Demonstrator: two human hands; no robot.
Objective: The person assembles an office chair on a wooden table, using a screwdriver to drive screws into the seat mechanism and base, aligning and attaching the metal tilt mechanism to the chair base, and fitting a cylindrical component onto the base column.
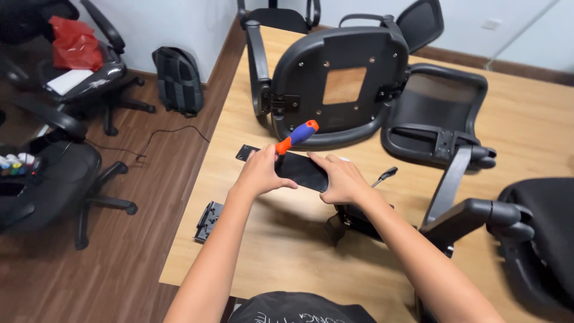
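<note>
Closest to you, a black mechanism [353, 220] sits under your right forearm on the tabletop [281, 251], and a small black bracket [208, 220] lies right at the left edge; a careless sweep of your elbow could knock that bracket to the floor. Your left hand [261, 173] is curled around a screwdriver [297, 137] with an orange and blue handle while also pinching the left end of a flat black plate [299, 170]. Your right hand [341, 178] is closed over the plate's right end. Holding a tool and a part in one hand is the weak point: the plate may slip, or the screwdriver could twist loose and roll. Farther off, the upturned chair seat [335, 84] and the backrest [436, 113] crowd the tabletop, leaving you little room.
</note>
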